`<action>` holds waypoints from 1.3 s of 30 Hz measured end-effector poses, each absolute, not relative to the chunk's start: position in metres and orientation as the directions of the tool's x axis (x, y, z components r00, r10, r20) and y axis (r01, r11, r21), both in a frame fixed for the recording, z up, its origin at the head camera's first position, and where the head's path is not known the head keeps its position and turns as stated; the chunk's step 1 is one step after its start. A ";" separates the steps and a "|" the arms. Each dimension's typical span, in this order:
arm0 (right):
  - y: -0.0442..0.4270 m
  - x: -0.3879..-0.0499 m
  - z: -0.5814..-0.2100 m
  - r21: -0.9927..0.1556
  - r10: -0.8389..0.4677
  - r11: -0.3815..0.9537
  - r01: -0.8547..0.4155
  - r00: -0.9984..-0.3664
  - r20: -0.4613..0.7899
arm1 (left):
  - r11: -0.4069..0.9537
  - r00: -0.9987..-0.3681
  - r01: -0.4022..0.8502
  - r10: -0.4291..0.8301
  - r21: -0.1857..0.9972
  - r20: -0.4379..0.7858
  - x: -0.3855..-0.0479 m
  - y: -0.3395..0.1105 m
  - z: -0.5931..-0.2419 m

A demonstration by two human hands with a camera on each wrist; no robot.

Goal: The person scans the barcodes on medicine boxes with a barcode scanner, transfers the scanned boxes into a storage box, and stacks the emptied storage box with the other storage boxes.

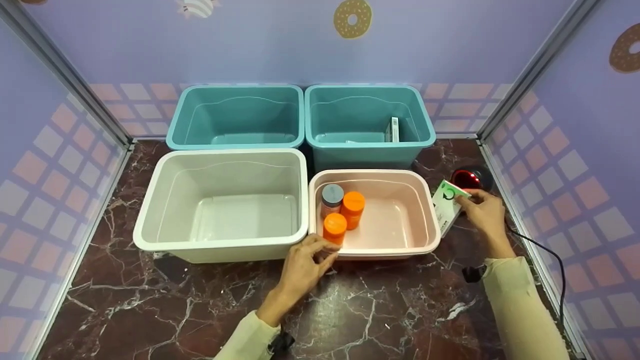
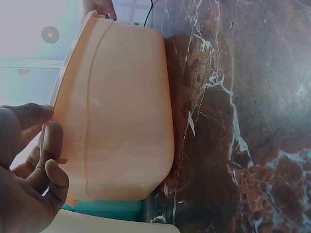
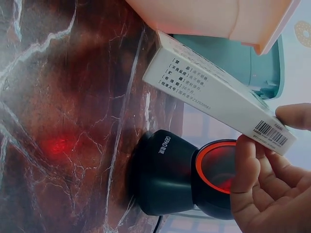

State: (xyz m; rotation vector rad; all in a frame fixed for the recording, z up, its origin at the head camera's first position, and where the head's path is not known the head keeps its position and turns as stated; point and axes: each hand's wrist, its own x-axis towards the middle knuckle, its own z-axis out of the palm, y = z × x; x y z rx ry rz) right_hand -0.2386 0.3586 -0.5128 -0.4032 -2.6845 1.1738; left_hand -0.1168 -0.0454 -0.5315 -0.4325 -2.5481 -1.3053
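My right hand (image 1: 484, 215) pinches one end of a white-and-green medicine box (image 1: 446, 212) to the right of the pink bin (image 1: 387, 250). The box is tilted, and a barcode (image 3: 270, 133) shows on its narrow side in the right wrist view. Just beyond that hand stands a black barcode scanner (image 3: 167, 172) with a red-lit ring. With thumb and fingers, my left hand (image 1: 302, 262) holds the front rim of the pink bin near its left corner. Inside that bin stand two orange bottles (image 1: 353, 207) and one grey-capped bottle (image 1: 332, 196).
A large off-white bin (image 1: 220, 245) stands left of the pink one. Behind are two teal bins (image 1: 235, 146); the right teal bin (image 1: 367, 145) contains a white box (image 1: 394, 130). The scanner's cable (image 1: 552, 252) runs along the right wall.
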 end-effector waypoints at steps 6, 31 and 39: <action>0.359 -0.238 -0.513 -0.717 0.333 0.668 0.198 -0.941 0.051 | 0.545 -0.924 0.375 0.152 0.750 0.351 -0.117 -0.046 -0.533; 0.361 -0.239 -0.516 -0.710 0.370 0.667 0.225 -0.928 0.054 | 0.529 -0.912 0.399 0.147 0.749 0.383 -0.118 -0.046 -0.535; 0.362 -0.239 -0.515 -0.726 0.365 0.652 0.219 -0.930 0.047 | 0.531 -0.913 0.397 0.146 0.748 0.381 -0.118 -0.045 -0.535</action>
